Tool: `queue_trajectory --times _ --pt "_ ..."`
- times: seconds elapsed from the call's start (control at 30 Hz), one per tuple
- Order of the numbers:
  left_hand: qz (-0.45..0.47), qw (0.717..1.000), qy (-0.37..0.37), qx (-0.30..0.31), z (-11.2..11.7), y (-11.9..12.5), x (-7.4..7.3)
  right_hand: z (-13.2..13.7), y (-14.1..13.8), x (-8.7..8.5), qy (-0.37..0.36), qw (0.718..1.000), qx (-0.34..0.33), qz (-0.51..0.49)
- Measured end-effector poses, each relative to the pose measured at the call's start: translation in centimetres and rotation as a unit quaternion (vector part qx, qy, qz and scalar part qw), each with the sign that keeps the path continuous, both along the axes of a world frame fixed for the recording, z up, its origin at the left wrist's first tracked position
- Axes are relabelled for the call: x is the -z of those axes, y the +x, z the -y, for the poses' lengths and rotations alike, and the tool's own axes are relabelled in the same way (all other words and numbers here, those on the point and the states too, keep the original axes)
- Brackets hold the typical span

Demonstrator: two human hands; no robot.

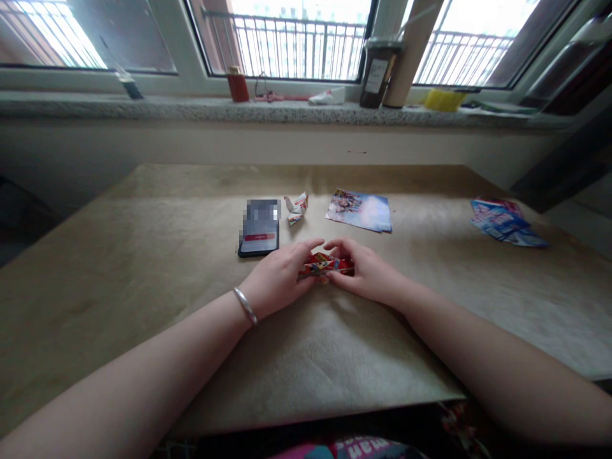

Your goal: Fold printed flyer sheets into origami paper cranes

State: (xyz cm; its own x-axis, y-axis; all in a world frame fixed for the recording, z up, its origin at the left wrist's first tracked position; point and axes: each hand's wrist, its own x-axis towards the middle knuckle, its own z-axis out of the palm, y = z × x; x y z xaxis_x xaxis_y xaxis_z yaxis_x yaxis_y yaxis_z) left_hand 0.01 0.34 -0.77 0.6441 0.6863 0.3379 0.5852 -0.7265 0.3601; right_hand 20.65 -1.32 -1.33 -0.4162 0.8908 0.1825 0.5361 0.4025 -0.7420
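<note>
Two hands [276,278] [368,271], one smartphone [259,227], two folded paper pieces [325,266] [296,208], two paper stacks [359,210] [507,222]

There is just 1 camera, and it sits on the person's head. It looks forward and down, close over the left hand [280,277] and right hand [368,271], at a paper-covered table [143,319], with the window [287,44] farther ahead.

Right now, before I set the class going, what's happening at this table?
A person's left hand and right hand hold a folded red paper between them on a paper-covered table. A phone and a folded scrap lie just beyond, with a printed sheet and a loose pile of sheets off to the right.
</note>
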Motion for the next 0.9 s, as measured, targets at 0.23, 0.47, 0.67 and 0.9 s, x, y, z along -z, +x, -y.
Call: queue_trajectory --times 0.23,0.47,0.67,0.9 --pt "0.001 1.000 -0.007 0.013 0.29 0.07 -0.40 0.00 -0.11 -0.97 0.005 0.999 0.016 0.044" --pt "0.016 0.999 0.033 0.002 0.13 0.11 -0.18 -0.01 -0.29 -0.53 0.053 0.997 0.028 0.052" --pt "-0.005 0.997 0.077 -0.022 0.12 0.03 -0.49 0.11 -0.07 -0.81 0.128 0.987 0.028 0.091" --pt "-0.069 0.994 0.088 -0.006 0.10 0.04 -0.83 -0.13 0.07 -1.00 0.225 0.950 -0.008 0.219"
